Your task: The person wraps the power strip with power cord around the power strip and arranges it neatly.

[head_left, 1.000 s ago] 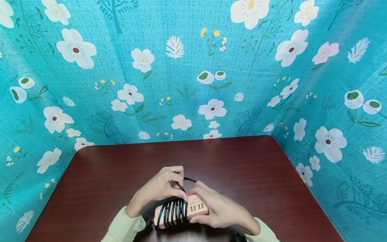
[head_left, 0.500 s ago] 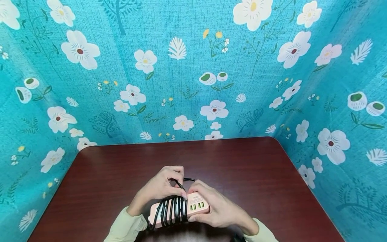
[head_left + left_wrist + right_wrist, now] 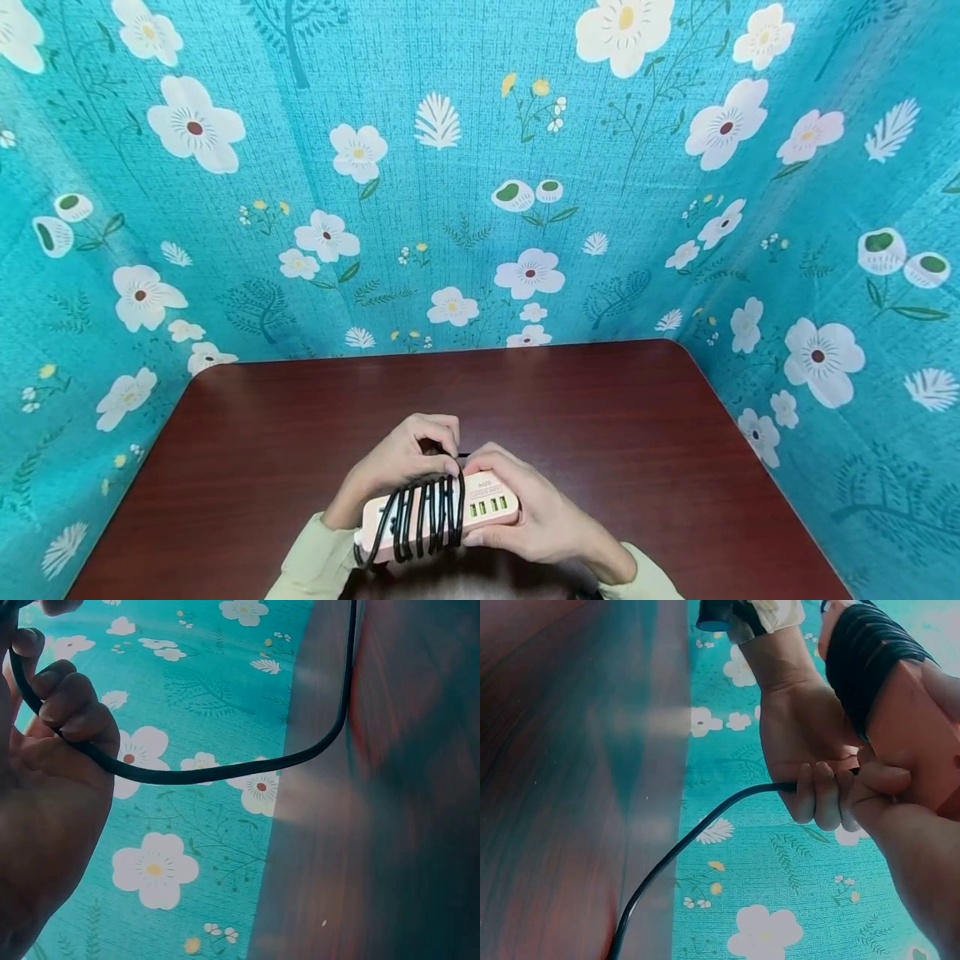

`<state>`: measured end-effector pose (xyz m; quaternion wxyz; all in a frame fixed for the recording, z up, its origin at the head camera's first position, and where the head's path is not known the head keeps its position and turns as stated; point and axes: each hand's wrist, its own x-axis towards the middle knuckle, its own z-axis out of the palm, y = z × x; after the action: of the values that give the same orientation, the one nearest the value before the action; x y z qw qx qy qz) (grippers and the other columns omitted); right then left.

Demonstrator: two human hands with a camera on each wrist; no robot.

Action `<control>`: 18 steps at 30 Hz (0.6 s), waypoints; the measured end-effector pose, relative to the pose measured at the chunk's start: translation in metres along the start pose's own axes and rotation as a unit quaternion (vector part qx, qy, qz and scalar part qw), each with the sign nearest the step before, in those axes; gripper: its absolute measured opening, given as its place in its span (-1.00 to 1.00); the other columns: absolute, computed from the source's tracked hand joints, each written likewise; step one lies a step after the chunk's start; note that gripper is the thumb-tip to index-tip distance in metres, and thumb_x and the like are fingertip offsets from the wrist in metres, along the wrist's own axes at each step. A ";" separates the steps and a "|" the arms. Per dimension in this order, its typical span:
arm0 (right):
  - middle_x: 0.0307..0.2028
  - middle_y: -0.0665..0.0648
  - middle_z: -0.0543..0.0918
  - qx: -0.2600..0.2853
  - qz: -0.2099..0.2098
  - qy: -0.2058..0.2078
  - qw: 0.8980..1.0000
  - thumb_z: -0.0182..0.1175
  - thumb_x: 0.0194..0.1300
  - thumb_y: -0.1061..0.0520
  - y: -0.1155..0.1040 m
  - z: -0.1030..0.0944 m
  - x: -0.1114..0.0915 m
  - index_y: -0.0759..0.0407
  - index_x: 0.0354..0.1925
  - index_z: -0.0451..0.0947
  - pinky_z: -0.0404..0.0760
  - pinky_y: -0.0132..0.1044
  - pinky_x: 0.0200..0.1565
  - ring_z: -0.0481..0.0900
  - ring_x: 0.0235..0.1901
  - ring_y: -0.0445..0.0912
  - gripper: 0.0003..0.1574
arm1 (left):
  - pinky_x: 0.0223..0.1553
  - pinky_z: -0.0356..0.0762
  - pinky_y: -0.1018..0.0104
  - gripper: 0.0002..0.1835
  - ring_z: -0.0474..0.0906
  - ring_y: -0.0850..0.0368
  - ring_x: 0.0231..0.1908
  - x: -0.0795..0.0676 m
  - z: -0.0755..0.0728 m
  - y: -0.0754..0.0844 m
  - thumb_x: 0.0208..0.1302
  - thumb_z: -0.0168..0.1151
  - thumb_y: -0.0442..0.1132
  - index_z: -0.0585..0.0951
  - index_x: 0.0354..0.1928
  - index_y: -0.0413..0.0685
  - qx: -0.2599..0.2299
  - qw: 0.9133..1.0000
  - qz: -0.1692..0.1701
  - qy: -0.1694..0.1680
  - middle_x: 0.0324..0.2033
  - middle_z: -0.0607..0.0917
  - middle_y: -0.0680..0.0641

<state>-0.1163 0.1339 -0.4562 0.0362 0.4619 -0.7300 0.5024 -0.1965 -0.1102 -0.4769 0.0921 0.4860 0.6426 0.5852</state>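
Note:
A pink power strip [image 3: 487,490] with a row of USB ports is held at its right end by my right hand [image 3: 543,517], thumb on the near side and fingers on the far side. Black cord [image 3: 424,517] is wound in several turns round its left and middle part. At the strip's far edge my left hand [image 3: 412,454] pinches the cord beside the last turn. In the left wrist view the free cord [image 3: 202,776] runs through the curled fingers of the left hand [image 3: 67,765] and droops in a curve. The right wrist view shows the strip's pink underside [image 3: 915,742].
Under the hands is a dark red-brown table [image 3: 600,408] with rounded far corners. Turquoise floral cloth [image 3: 465,208] hangs behind it and along both sides. Pale sleeves [image 3: 318,558] cover both forearms.
The strip's left end has shifted left and slightly up. My left hand has brought the cord down close against the strip, and the cord arc between the hands shows less. The right hand keeps its grip.

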 end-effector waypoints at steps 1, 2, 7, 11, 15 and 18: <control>0.07 0.04 0.56 0.008 0.003 0.011 1.000 0.56 0.21 0.09 -0.001 0.000 0.000 0.09 0.25 0.43 0.61 -0.37 0.01 0.55 -0.01 -0.21 -0.27 | -0.34 0.47 0.38 -0.81 0.38 0.30 -0.39 0.000 0.000 -0.001 0.41 0.34 -0.36 0.66 -0.41 -0.06 -0.003 1.000 0.004 0.005 -0.48 0.49 -0.08; 0.07 0.06 0.56 0.015 0.004 0.022 1.000 0.57 0.19 0.12 -0.001 -0.001 0.000 0.11 0.24 0.43 0.60 -0.36 0.02 0.56 0.00 -0.19 -0.25 | -0.33 0.47 0.38 -0.81 0.39 0.29 -0.39 0.000 0.001 -0.002 0.43 0.30 -0.41 0.66 -0.39 -0.07 -0.005 1.000 0.004 0.013 -0.47 0.50 -0.09; 0.10 0.17 0.54 0.049 0.006 0.074 0.996 0.60 0.09 0.27 -0.001 -0.003 0.002 0.18 0.24 0.44 0.58 -0.33 0.07 0.56 0.02 -0.10 -0.20 | -0.39 0.47 0.39 -0.71 0.42 0.32 -0.43 -0.001 0.008 -0.004 0.58 0.04 -0.44 0.66 -0.31 -0.06 -0.005 0.998 -0.035 0.051 -0.50 0.51 -0.08; 0.11 0.22 0.52 0.065 0.004 0.090 0.994 0.58 0.06 0.34 0.000 -0.002 0.002 0.23 0.24 0.43 0.60 -0.33 0.05 0.57 0.00 -0.09 -0.18 | -0.41 0.49 0.35 -0.64 0.44 0.33 -0.43 0.000 0.017 -0.002 0.65 -0.08 -0.40 0.65 -0.29 -0.02 -0.012 0.995 -0.069 0.070 -0.51 0.49 -0.06; 0.09 0.24 0.52 0.068 -0.003 0.101 0.993 0.58 0.05 0.37 0.002 -0.002 0.003 0.25 0.23 0.42 0.60 -0.33 0.03 0.57 -0.01 -0.08 -0.17 | -0.37 0.43 0.44 -0.68 0.41 0.43 -0.41 0.005 0.021 0.006 0.59 -0.08 -0.49 0.60 -0.29 -0.09 -0.011 0.995 -0.043 0.089 -0.52 0.45 -0.06; 0.08 0.25 0.51 0.065 -0.013 0.111 0.992 0.58 0.04 0.38 0.003 -0.002 0.004 0.28 0.23 0.41 0.60 -0.34 0.03 0.57 0.01 -0.06 -0.16 | -0.32 0.48 0.47 -0.79 0.44 0.45 -0.38 0.010 0.026 0.027 0.51 -0.03 -0.49 0.60 -0.24 -0.23 -0.013 0.993 -0.035 0.111 -0.49 0.50 0.03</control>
<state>-0.1221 0.1333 -0.4553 0.0928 0.4141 -0.6814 0.5963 -0.1697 -0.0899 -0.4580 0.0466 0.3941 0.6580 0.6399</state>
